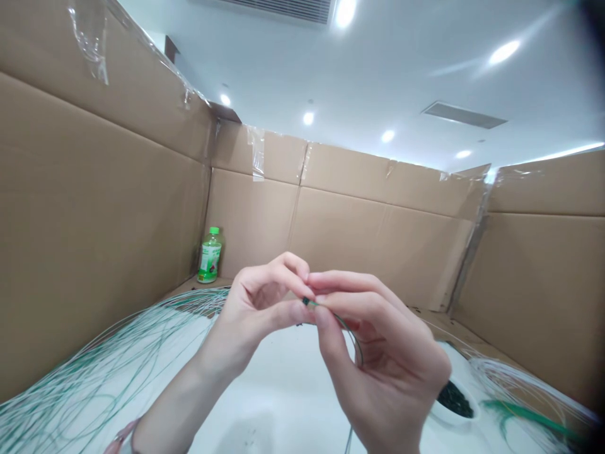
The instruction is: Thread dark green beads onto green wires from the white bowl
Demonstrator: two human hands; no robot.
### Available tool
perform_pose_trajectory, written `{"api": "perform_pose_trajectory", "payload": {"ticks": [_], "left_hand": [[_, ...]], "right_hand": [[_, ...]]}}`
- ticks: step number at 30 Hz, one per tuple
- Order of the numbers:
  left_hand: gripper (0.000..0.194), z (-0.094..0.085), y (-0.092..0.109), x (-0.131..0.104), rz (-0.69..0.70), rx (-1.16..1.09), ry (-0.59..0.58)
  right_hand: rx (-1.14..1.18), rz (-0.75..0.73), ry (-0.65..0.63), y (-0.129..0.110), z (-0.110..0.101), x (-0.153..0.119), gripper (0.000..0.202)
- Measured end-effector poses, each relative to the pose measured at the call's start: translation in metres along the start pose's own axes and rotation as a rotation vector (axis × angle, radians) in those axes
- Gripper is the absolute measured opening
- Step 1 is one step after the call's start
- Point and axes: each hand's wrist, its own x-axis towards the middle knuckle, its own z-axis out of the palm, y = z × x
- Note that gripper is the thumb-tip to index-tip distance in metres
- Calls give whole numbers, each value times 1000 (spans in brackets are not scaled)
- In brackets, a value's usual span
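Observation:
Both hands meet in front of me, raised above the white table. Between thumb and forefinger, my left hand pinches a small black connector. My right hand is closed on a thin green wire close to where it meets the connector. The wire curves back below the right fingers, and part of it is hidden by that hand. How far the wire's tip sits in the connector is too small to tell.
Green and white wires spread across the left side. At right, a white bowl holds small black pieces, beside more white wires and a green bundle. A green bottle stands in the back left corner. Cardboard walls surround the table.

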Motion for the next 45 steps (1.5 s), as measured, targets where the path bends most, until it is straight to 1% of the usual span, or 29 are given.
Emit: {"api": "perform_pose_trajectory", "payload": {"ticks": [2,4,10,13,15,21,26,34,40,43,45], "left_hand": [[3,-1,1,0,11,44,5],[5,-3,4,-1,35,138,22],[17,-5,21,-6,126,538,85],[18,-5,27,-8,196,728,101],[17,-5,30,-10,228,810,97],[14,-6,33,-14,255,913,66],[14,-5,38,-17,268,1034,36],[10,-4,42,-18,303,1180,32],[7,-4,42,-22,365,1388,43],[7,-6,44,-23,336,1378,29],[9,-7,45,-22,283,1290,21]], "right_hand": [[2,4,-4,0,-1,0,23],[13,5,-15,0,-2,1,23],[21,40,-107,1,-5,3,22],[26,65,-129,1,-5,2,21],[31,78,-140,2,-5,1,22],[22,73,-156,2,-6,0,22],[-43,-13,-213,2,-9,4,21],[-102,-64,-266,3,-11,5,22],[-236,-140,-308,6,-14,7,20],[-204,-116,-337,8,-13,5,19],[-120,-53,-318,8,-12,4,21]]}}
